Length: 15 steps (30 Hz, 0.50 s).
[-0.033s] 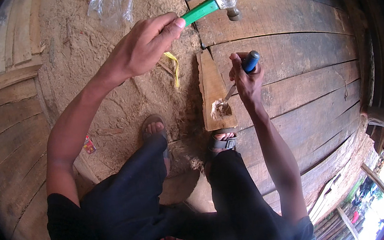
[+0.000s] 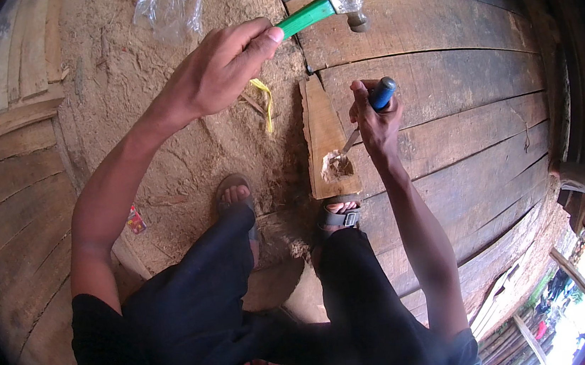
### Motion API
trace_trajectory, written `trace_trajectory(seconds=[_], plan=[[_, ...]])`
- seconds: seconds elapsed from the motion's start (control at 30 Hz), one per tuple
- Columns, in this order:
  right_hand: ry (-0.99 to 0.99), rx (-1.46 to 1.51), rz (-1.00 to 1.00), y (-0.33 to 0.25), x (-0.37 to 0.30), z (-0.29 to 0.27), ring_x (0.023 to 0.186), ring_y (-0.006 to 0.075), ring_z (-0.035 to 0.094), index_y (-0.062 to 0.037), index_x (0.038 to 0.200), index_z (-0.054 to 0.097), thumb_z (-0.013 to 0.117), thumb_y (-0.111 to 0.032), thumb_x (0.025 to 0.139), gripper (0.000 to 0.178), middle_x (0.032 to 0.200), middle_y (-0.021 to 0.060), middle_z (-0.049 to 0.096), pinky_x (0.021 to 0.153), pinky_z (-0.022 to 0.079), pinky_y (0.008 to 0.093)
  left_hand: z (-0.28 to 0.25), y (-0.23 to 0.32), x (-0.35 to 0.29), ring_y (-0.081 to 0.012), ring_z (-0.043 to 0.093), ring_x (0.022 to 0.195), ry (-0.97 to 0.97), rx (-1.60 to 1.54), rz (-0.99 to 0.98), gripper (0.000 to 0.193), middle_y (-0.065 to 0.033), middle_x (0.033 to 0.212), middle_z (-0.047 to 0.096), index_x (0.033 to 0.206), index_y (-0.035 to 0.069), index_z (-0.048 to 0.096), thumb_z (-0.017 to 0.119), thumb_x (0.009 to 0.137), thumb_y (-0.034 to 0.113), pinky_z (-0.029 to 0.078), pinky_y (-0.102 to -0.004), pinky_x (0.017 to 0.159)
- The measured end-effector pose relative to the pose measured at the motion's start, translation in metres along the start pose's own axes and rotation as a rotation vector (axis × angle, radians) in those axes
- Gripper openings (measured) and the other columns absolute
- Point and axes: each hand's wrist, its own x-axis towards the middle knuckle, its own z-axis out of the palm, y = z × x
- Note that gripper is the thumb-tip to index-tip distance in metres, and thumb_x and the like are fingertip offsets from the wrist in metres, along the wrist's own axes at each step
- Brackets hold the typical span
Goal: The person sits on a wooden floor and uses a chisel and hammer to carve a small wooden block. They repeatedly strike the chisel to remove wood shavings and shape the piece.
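Your left hand (image 2: 227, 68) is gripping the green-handled hammer (image 2: 307, 17) and your right hand (image 2: 380, 120) is gripping the blue-handled chisel (image 2: 383, 93), both closed around their handles. The wooden block (image 2: 323, 122) is lying lengthwise away from you, just left of the nearer right hand and rightward of the left, while the chisel's blade is slanting leftward to the hollow (image 2: 336, 169).

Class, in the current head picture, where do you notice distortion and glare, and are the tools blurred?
Head view: planks bow toward the dark, curved rim; head view: the opening at lower right is washed out by glare; head view: the hammer and chisel show no obvious motion blur.
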Motion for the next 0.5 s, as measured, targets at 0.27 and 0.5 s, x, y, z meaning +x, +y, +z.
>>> trace_trajectory(seconds=[0.27, 0.5], plan=[[0.045, -0.083, -0.002, 0.004, -0.001, 0.006, 0.051, 0.0047, 0.047, 0.0003, 0.082, 0.062, 0.069, -0.019, 0.090, 0.022, 0.056, -0.0009, 0.052, 0.046, 0.038, 0.0234, 0.005, 0.024, -0.002, -0.0093, 0.041, 0.049, 0.041, 0.249, 0.161, 0.041, 0.0000, 0.057, 0.042, 0.091, 0.001, 0.057, 0.044, 0.102, 0.038, 0.037, -0.0314, 0.048], [0.046, -0.086, 0.021, 0.005, 0.000, 0.007, 0.052, 0.0047, 0.047, -0.0007, 0.082, 0.063, 0.070, -0.021, 0.090, 0.023, 0.057, -0.0015, 0.052, 0.047, 0.038, 0.0234, 0.007, 0.029, 0.000, -0.0143, 0.041, 0.044, 0.059, 0.307, 0.258, 0.036, -0.0031, 0.055, 0.045, 0.102, 0.000, 0.061, 0.046, 0.102, 0.033, 0.037, -0.0339, 0.045]])
